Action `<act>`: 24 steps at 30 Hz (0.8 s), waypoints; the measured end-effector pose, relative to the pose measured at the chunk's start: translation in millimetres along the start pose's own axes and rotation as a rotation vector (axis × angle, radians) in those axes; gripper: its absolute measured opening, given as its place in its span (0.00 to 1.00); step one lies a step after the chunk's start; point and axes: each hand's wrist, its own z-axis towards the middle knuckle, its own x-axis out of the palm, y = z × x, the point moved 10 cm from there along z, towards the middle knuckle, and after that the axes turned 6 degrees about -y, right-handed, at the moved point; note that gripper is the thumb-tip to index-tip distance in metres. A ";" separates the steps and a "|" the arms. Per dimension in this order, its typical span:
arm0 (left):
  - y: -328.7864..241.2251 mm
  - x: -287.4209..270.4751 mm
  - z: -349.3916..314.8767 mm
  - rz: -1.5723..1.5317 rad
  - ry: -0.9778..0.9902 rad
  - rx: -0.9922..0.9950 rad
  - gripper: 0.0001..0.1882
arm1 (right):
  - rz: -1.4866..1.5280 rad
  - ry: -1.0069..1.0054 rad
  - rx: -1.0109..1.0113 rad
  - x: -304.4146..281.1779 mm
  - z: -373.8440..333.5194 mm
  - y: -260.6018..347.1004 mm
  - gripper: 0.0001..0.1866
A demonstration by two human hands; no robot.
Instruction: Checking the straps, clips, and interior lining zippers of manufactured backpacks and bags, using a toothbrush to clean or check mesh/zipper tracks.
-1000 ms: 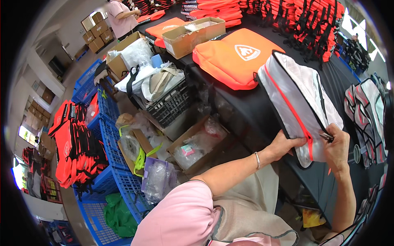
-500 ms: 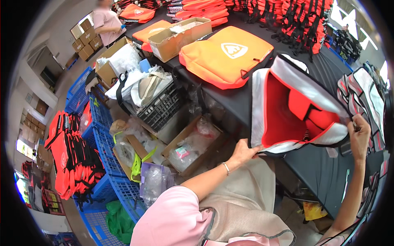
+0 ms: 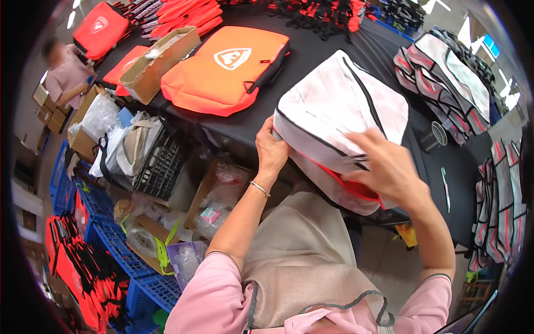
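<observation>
A boxy bag (image 3: 334, 106) lies turned inside out at the near edge of the black-covered table, its whitish backing and black seam binding outward. Red fabric shows in its opening, which faces me. My left hand (image 3: 271, 146) grips its left edge, the fingers partly hidden behind it. Over the near right part of the bag is my right hand (image 3: 384, 167), its fingers apart and slightly blurred; whether they touch the fabric I cannot tell. Left of it, an orange bag (image 3: 222, 69) with a white emblem lies flat on the table.
A long cardboard box (image 3: 158, 67) stands left of the orange bag. Whitish bags (image 3: 445, 83) are stacked at the right, near a dark metal cup (image 3: 434, 136) and a toothbrush (image 3: 445, 189). A black crate (image 3: 161, 161) and blue baskets (image 3: 119, 245) are at the left. A person (image 3: 67, 75) stands far left.
The bag's opening has turned from facing up to facing me, so its closed whitish side now shows on top. My right hand has left the right rim and moved left over the bag.
</observation>
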 end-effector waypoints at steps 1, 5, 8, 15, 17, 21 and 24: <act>-18.8 9.0 -6.1 0.002 0.050 0.039 0.28 | -0.008 0.013 -0.025 13.5 6.9 7.9 0.18; -63.0 8.3 -18.3 0.137 0.106 0.356 0.27 | 0.007 -0.216 -0.112 2.1 23.4 -28.8 0.05; 16.7 -20.4 -3.8 0.189 0.227 0.278 0.28 | 0.050 -0.281 -0.070 -54.9 27.7 -59.2 0.08; -35.8 -51.0 -45.1 0.374 -0.093 0.392 0.27 | 0.187 -0.310 -0.035 -26.1 9.2 -33.3 0.07; 3.9 -32.3 -52.7 -0.105 0.228 -0.253 0.27 | 0.216 -0.302 -0.069 -4.6 -3.7 -18.4 0.08; 13.6 16.0 -75.1 -0.766 0.630 -0.870 0.35 | 0.051 -0.253 -0.322 47.0 -39.6 36.8 0.03; 17.2 19.8 -74.5 -0.434 0.572 -0.697 0.24 | 0.040 -0.184 -0.287 77.0 -58.9 41.0 0.05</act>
